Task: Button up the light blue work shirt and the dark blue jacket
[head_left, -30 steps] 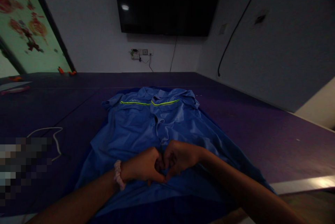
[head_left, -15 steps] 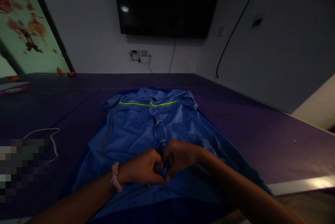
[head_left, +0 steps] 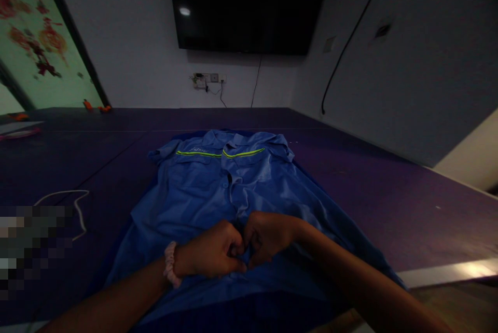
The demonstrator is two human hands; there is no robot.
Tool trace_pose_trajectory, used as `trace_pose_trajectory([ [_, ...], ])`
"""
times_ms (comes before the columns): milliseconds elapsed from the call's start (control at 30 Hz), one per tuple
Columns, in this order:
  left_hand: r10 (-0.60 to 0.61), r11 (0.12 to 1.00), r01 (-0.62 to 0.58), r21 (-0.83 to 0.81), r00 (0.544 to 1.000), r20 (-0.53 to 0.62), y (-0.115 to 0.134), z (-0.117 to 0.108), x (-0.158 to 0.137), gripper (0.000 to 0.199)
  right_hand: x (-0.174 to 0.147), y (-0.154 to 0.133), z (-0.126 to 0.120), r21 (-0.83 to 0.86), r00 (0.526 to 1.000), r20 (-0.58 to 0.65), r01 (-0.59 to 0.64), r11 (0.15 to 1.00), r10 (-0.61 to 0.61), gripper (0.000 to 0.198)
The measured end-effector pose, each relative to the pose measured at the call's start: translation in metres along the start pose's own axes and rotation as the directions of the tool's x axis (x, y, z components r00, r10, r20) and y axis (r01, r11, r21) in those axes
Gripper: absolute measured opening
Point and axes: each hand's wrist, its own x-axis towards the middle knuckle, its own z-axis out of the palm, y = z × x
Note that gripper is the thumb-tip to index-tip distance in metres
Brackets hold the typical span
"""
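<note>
A blue short-sleeved shirt [head_left: 198, 195] with yellow-green stripes across the chest lies spread out, collar away from me. Its front placket runs down the middle, with a button [head_left: 224, 185] showing below the chest. My left hand [head_left: 216, 250], with a pink scrunchie [head_left: 171, 264] at the wrist, is closed on the shirt's front edge low on the placket. Pressed close beside it, my right hand [head_left: 268, 239] is also closed on the placket there. The fingertips meet, and the bit of cloth between them is mostly hidden.
The shirt lies on a dark blue cloth [head_left: 233, 317] over a purple platform [head_left: 350, 172]. A white cable [head_left: 80, 208] and a blurred-out object [head_left: 31, 239] are at left. A black television [head_left: 249, 6] hangs on the wall above sockets [head_left: 206, 80].
My right hand's fingers have shifted slightly and curled in more against the left fingertips. The shirt stays in place.
</note>
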Motion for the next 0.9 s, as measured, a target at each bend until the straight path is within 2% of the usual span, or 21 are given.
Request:
trace_pose_trajectory([
  [167,-0.009,1.000,0.009,-0.026,1.000,-0.012,0.000,0.002,0.000,0.021,0.000,0.002,0.000,0.006,1.000,-0.014,0.027,1.000,-0.027,0.035],
  [267,-0.063,0.992,0.064,-0.111,0.998,0.013,-0.001,0.000,0.001,0.019,-0.002,0.001,-0.001,0.044,1.000,-0.015,0.014,0.999,-0.014,0.038],
  [333,-0.073,0.981,0.082,-0.177,0.996,0.053,0.000,-0.003,0.000,0.024,-0.005,0.000,-0.002,0.118,1.000,-0.009,0.022,0.993,-0.021,0.040],
  [433,0.000,0.964,0.032,-0.264,0.993,0.122,0.001,-0.009,-0.002,0.035,-0.012,-0.004,-0.005,0.259,0.997,0.025,0.059,0.964,-0.068,0.047],
  [500,0.078,0.956,-0.039,-0.292,0.989,0.123,0.002,-0.013,-0.003,0.044,-0.015,-0.006,-0.006,0.331,0.987,0.122,0.060,0.942,-0.106,0.052],
  [567,0.134,0.969,-0.126,-0.215,0.991,0.026,0.004,-0.017,-0.004,0.052,-0.015,-0.008,-0.008,0.357,0.944,0.298,0.026,0.934,-0.140,0.055],
  [633,0.181,0.983,-0.179,0.025,0.976,-0.121,0.005,-0.016,-0.005,0.053,-0.014,-0.008,-0.009,0.342,0.874,0.459,-0.010,0.940,-0.158,0.056],
  [667,0.213,0.965,-0.181,0.189,0.963,-0.167,0.004,-0.013,-0.005,0.050,-0.013,-0.007,-0.010,0.338,0.859,0.486,-0.011,0.941,-0.164,0.057],
  [700,0.242,0.920,-0.167,0.355,0.954,-0.178,0.003,-0.008,-0.006,0.047,-0.012,-0.006,-0.011,0.346,0.872,0.459,0.002,0.938,-0.171,0.058],
  [733,0.257,0.851,-0.156,0.502,0.957,-0.138,-0.001,0.000,-0.006,0.043,-0.011,-0.004,-0.014,0.368,0.909,0.376,0.030,0.929,-0.178,0.058],
  [800,0.268,0.661,-0.133,0.738,0.961,-0.067,-0.013,0.018,-0.004,0.029,-0.011,-0.001,-0.023,0.401,0.983,0.096,0.106,0.910,-0.157,0.055],
  [833,0.245,0.577,-0.114,0.809,0.969,-0.038,-0.021,0.027,-0.002,0.023,-0.010,-0.001,-0.029,0.393,0.991,-0.061,0.134,0.910,-0.120,0.052],
  [900,0.220,0.461,-0.158,0.873,0.974,0.060,-0.037,0.043,0.004,0.016,-0.007,-0.002,-0.043,0.319,0.946,-0.324,0.120,0.940,-0.010,0.044],
])
